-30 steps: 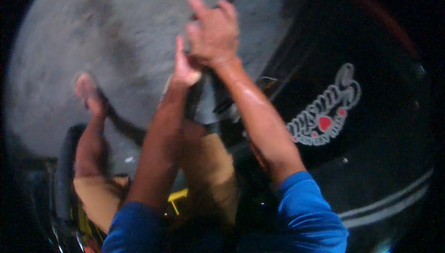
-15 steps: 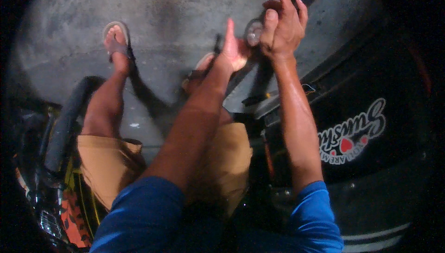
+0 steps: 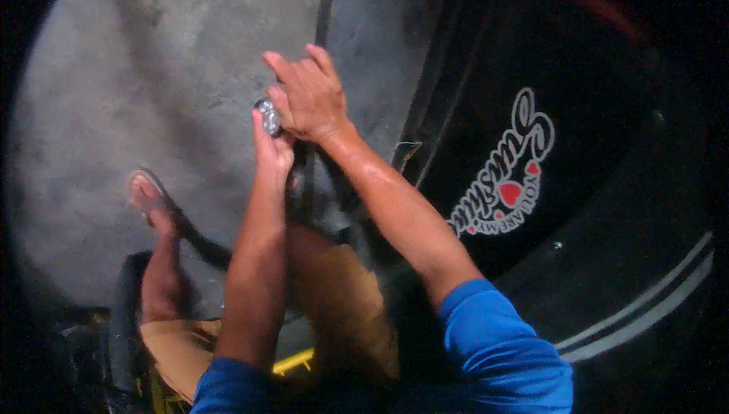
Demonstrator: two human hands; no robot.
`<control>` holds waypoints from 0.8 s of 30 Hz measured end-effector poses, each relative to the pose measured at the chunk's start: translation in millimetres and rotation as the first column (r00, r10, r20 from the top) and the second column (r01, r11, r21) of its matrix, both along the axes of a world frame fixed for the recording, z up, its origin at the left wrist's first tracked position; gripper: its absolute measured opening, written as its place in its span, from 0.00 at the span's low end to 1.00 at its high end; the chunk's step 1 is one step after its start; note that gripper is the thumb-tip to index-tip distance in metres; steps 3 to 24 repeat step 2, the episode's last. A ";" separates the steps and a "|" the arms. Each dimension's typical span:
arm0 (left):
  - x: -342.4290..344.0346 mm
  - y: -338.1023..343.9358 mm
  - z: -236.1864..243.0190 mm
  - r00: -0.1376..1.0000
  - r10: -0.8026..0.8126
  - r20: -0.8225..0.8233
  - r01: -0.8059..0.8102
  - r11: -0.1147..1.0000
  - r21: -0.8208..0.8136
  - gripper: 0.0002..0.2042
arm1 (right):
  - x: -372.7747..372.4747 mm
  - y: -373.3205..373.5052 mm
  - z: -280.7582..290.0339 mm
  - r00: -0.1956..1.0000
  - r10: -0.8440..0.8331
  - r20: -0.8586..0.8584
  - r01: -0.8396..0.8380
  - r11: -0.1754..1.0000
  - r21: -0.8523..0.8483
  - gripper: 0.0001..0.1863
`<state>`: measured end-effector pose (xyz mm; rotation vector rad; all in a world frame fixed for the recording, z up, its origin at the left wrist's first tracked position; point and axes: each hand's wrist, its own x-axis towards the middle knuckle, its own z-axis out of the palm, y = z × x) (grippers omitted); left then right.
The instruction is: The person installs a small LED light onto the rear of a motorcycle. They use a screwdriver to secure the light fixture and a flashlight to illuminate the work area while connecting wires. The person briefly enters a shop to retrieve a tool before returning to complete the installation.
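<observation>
My left hand [image 3: 275, 154] is thumb up, with its other fingers mostly hidden, around a small shiny thing [image 3: 269, 116]. That thing is silvery or clear with a rounded end; its exact kind does not show. Right beside it is my right hand [image 3: 307, 99], back of the hand toward me. The right thumb lies against or just above the shiny thing. The other right fingers point away from me, bent and apart, and I cannot see anything held in them. Both hands are close together over the grey floor.
On the right stands a large dark panel [image 3: 600, 156] bearing a sticker [image 3: 510, 193] with pale script and red hearts. At the lower left are a black tube [image 3: 127, 323] and yellow bars beside my leg. My sandalled foot [image 3: 148, 194] rests on the concrete floor [image 3: 205, 50].
The view has turned, so the hands appear further left and the dark panel fills more of the right. My right hand has drawn in closer to my left and the shiny thing.
</observation>
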<state>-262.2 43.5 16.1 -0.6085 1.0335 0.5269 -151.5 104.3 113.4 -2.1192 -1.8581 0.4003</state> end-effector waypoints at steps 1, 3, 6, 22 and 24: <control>-15.2 1.7 -10.7 1.000 0.013 -0.005 -0.013 0.999 0.037 0.31 | 1.7 0.4 0.1 1.000 0.003 0.024 -0.004 1.000 0.011 0.29; -35.9 2.1 -22.9 1.000 0.024 -0.008 -0.023 0.997 0.074 0.32 | 3.8 -1.1 -1.4 0.999 0.001 0.049 -0.001 1.000 -0.004 0.29; -35.9 2.1 -22.9 1.000 0.024 -0.008 -0.023 0.997 0.074 0.32 | 3.8 -1.1 -1.4 0.999 0.001 0.049 -0.001 1.000 -0.004 0.29; -35.9 2.1 -22.9 1.000 0.024 -0.008 -0.023 0.997 0.074 0.32 | 3.8 -1.1 -1.4 0.999 0.001 0.049 -0.001 1.000 -0.004 0.29; -35.9 2.1 -22.9 1.000 0.024 -0.008 -0.023 0.997 0.074 0.32 | 3.8 -1.1 -1.4 0.999 0.001 0.049 -0.001 1.000 -0.004 0.29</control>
